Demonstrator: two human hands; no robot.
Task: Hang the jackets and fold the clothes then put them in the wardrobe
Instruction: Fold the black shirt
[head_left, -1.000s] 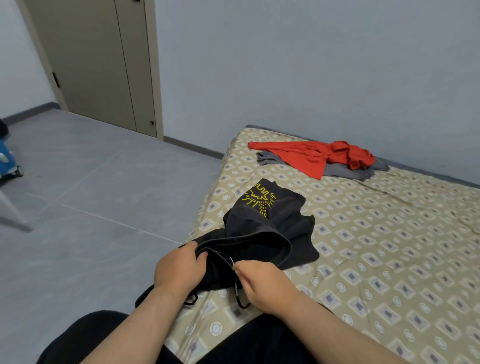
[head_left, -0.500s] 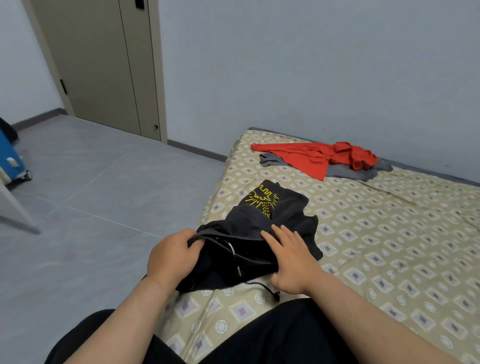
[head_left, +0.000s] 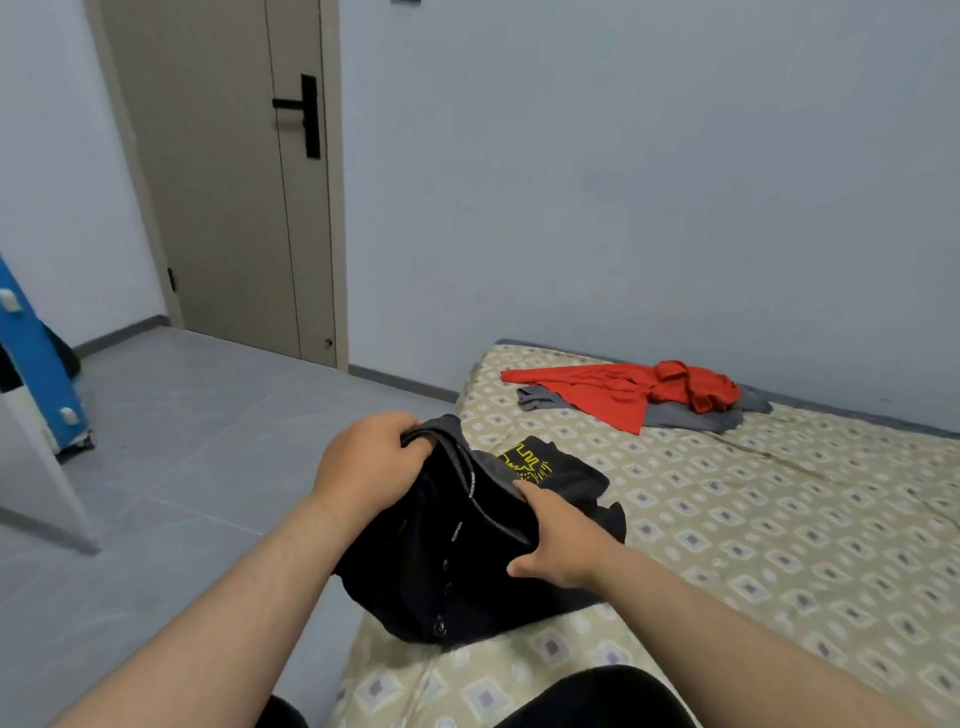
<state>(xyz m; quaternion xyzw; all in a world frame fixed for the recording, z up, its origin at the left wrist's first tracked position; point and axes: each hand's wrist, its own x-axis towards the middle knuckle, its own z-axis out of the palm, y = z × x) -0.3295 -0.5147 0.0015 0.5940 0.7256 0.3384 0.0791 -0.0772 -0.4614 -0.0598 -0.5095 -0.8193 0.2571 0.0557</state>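
At the centre of the frame, the black garment with a yellow print sits bunched on the near corner of the bed. The left hand has its fingers curled round the garment's upper edge, and the right hand pinches a fold of it between thumb and fingers. Toward the upper right, a red garment lies on top of a grey garment, well apart from the hands.
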